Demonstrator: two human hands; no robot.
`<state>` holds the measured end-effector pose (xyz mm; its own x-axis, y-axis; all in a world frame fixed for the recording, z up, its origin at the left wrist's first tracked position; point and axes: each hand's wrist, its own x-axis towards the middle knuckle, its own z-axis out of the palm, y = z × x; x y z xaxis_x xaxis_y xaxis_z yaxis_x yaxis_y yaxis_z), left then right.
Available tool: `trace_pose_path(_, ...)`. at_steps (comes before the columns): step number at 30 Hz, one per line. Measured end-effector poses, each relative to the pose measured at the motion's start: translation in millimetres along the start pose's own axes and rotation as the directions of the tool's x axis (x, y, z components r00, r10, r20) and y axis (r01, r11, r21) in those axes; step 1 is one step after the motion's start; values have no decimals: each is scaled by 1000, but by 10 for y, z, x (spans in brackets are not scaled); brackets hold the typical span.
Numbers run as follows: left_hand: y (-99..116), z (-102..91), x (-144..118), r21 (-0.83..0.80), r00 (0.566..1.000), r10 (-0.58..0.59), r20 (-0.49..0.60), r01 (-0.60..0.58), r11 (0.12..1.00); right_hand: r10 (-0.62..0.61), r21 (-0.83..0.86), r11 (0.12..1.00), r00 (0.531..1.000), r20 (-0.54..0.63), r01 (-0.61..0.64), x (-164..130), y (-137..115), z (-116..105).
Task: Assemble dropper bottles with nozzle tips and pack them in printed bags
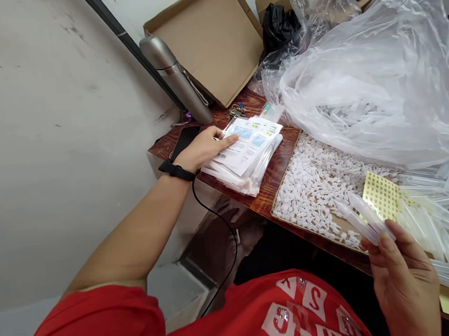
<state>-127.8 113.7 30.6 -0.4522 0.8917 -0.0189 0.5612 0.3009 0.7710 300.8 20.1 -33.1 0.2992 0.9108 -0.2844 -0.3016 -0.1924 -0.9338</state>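
Observation:
My left hand [203, 148] rests flat on a stack of clear packets with printed paper cards [249, 155] at the left end of the wooden table; its fingers touch the top card. A black band is on that wrist. My right hand [404, 278] is at the lower right and holds a few clear plastic tubes [362, 216] between thumb and fingers. Behind those tubes lies a yellow sheet of small dot stickers [382, 194].
A shallow tray of small white plastic caps [311, 182] lies in the middle. A big clear bag of tubes [373, 78] fills the right. More loose tubes [439, 223] lie at right. A steel flask [176, 76], an open cardboard box [214, 39], keys [236, 110] and a black phone [183, 140] stand at the back left.

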Motion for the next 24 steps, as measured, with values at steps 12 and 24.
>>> trace_pose_path(12, 688, -35, -752, -626, 983, 185, -16, -154, 765, 4, -43, 999, 1000, 26, -3, -60, -162, -59)
trace_pose_path(24, 1039, 1247, -1613, -871, 922, 186, 340, 234, 432, -311, -161, 943, 943, -119, 291, -254, -99, -182)
